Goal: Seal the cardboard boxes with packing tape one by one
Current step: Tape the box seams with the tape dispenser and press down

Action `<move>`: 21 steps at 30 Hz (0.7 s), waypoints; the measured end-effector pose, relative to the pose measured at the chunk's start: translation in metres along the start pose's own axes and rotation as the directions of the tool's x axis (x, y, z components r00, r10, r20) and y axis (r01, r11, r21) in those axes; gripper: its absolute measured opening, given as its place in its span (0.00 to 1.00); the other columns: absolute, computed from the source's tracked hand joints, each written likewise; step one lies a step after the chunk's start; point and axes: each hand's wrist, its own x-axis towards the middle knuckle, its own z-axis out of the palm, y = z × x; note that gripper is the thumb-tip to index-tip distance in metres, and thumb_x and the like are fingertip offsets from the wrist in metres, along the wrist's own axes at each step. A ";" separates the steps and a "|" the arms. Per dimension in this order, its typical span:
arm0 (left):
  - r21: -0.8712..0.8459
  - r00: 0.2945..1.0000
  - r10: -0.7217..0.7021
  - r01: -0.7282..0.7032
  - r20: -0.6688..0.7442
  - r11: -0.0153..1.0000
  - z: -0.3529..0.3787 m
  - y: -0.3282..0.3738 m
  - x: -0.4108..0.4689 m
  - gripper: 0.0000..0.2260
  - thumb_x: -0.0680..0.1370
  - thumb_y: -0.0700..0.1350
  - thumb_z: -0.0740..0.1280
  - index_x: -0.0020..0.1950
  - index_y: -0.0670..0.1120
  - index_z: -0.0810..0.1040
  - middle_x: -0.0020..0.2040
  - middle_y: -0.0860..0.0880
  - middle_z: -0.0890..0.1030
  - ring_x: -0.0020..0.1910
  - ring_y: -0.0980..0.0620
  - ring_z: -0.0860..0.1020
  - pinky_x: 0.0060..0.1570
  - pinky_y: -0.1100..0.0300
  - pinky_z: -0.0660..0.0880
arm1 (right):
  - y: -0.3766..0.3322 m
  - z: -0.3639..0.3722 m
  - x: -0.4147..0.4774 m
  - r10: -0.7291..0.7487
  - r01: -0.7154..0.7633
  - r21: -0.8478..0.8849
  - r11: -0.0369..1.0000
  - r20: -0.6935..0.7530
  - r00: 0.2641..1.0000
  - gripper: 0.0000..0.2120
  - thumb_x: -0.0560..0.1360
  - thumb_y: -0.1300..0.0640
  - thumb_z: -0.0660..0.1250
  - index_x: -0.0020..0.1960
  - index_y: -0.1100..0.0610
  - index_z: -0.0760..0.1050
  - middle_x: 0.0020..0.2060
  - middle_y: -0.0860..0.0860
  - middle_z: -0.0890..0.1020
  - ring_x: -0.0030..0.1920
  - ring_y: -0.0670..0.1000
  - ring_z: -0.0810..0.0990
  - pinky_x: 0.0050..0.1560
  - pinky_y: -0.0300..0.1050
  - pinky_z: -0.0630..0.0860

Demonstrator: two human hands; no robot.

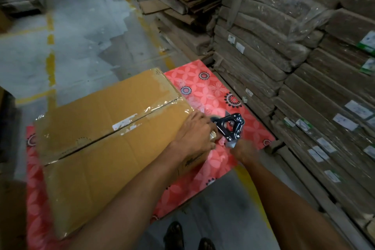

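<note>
The left hand (194, 134) rested on the end edge of the cardboard box (91, 168), probably pinning the tape (156, 107) so it would hold. The right hand (243, 149), blurred, gripped the tape dispenser (229, 128) just off that end, likely to tear free. The box lay on the red-patterned bench (213, 87).

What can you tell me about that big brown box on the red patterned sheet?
The cardboard box is large, tan and closed, lying on a red flowered sheet. Clear glossy tape runs along its centre seam, past a torn white label. The left hand presses its right end, beside a black tape dispenser.
</note>
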 end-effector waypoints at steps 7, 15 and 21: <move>-0.321 0.937 -0.312 0.249 -0.160 0.914 -0.043 -0.103 0.016 0.28 0.81 0.61 0.57 0.76 0.45 0.67 0.73 0.43 0.70 0.72 0.44 0.67 0.73 0.46 0.62 | -0.126 -0.115 0.008 -0.331 0.301 -0.137 0.944 -0.388 0.860 0.04 0.71 0.62 0.64 0.40 0.60 0.77 0.37 0.60 0.83 0.37 0.60 0.80 0.36 0.45 0.67; -0.164 0.914 -0.405 0.401 0.012 0.901 -0.052 -0.237 0.047 0.24 0.86 0.54 0.49 0.78 0.43 0.64 0.76 0.42 0.68 0.76 0.41 0.65 0.75 0.43 0.59 | -0.265 -0.085 0.052 -0.675 0.679 -0.082 0.729 -0.250 0.695 0.20 0.80 0.63 0.58 0.70 0.69 0.69 0.67 0.66 0.74 0.69 0.65 0.71 0.72 0.53 0.63; -0.180 0.914 -0.406 0.397 -0.012 0.900 -0.048 -0.254 0.059 0.18 0.85 0.52 0.49 0.66 0.49 0.72 0.66 0.42 0.78 0.63 0.39 0.76 0.61 0.45 0.73 | -0.286 -0.077 0.081 -0.693 0.689 -0.072 0.721 -0.082 0.716 0.29 0.84 0.57 0.52 0.81 0.67 0.47 0.81 0.60 0.51 0.81 0.53 0.50 0.76 0.37 0.42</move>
